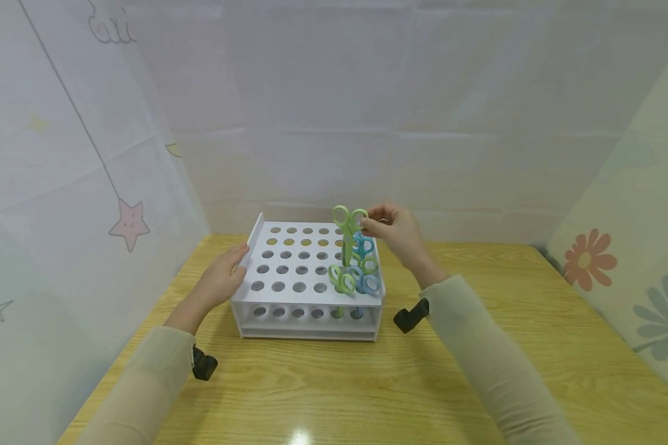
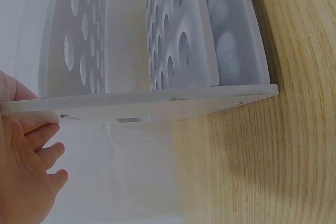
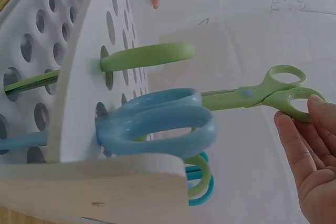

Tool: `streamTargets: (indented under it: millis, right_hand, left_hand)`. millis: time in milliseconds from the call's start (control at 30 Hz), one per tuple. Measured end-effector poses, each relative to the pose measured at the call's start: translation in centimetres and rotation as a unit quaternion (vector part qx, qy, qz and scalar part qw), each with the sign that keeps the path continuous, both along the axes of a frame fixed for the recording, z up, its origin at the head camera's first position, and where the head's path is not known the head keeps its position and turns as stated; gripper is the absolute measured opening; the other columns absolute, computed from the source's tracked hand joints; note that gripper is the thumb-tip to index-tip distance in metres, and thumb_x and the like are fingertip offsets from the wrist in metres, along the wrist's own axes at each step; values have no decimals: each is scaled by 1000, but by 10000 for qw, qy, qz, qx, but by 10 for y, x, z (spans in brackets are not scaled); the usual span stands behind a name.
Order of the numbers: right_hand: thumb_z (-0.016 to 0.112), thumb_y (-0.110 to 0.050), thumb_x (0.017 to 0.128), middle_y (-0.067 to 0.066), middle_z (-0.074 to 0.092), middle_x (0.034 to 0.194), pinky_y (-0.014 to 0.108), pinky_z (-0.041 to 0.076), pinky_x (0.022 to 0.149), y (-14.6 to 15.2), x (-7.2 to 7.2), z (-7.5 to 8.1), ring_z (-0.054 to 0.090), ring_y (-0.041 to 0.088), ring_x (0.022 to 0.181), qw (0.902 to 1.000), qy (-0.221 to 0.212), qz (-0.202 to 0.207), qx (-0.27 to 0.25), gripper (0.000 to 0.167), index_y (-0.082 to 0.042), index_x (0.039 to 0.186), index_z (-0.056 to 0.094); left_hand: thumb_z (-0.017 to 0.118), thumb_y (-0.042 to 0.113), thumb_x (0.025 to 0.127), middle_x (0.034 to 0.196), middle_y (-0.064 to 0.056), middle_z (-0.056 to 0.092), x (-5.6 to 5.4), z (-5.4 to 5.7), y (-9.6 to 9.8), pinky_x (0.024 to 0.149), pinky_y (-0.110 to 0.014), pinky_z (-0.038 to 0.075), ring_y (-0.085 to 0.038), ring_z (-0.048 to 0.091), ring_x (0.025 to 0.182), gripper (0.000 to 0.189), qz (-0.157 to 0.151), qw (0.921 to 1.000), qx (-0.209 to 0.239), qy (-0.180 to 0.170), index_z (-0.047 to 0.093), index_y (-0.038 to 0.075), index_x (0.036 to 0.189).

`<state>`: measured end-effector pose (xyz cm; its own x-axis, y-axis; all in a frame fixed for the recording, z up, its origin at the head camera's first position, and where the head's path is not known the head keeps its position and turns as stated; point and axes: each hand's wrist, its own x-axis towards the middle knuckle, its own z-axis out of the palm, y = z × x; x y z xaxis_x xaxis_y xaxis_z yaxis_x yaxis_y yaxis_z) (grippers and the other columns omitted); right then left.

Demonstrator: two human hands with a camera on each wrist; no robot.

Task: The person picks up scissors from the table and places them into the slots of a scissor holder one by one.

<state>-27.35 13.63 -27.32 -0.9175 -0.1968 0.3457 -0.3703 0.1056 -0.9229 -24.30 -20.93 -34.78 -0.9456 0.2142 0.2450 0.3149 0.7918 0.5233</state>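
Note:
A white rack [image 1: 289, 298] with rows of round holes stands on the table. My left hand [image 1: 218, 278] grips the top edge of its left side panel [image 2: 152, 100], the thumb on one face and fingers on the other. My right hand [image 1: 397, 235] pinches one handle loop of light green scissors [image 1: 348, 241] at the rack's right side. These scissors point blades down, handles raised above the top board; their tip is hidden. Seated near them, handles up, are another green pair [image 1: 342, 282], a blue pair [image 3: 157, 124], a third green pair [image 1: 369, 266] and a teal pair [image 1: 365, 245].
The wooden table [image 1: 322, 383] extends around the rack on both sides and in front. A pale backdrop [image 1: 322, 167] hangs close behind it, with patterned sheets at left and right. The rack's lower perforated board [image 3: 31, 51] sits beneath the top one.

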Motion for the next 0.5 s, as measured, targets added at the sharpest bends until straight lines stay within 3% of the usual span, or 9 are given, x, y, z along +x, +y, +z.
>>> streamTargets:
  millis: [267, 500]
  right_hand:
    - [65, -6, 84, 15, 61, 88, 35, 54, 73, -1, 1, -13, 65, 30, 80, 9998, -189, 70, -64, 17, 6, 94, 58]
    - [67, -6, 83, 15, 61, 85, 48, 51, 79, 0, 0, -24, 60, 43, 85, 9992, -360, 145, 74, 17, 5, 92, 57]
  left_hand:
    - [37, 10, 91, 145, -20, 29, 0, 1, 1, 109, -48, 11, -36, 17, 135, 50, -5, 10000, 22, -21, 34, -6, 138]
    - [36, 10, 91, 145, -20, 29, 0, 1, 0, 109, -48, 12, -36, 17, 135, 50, 1, 10000, -23, -35, 34, -6, 138]
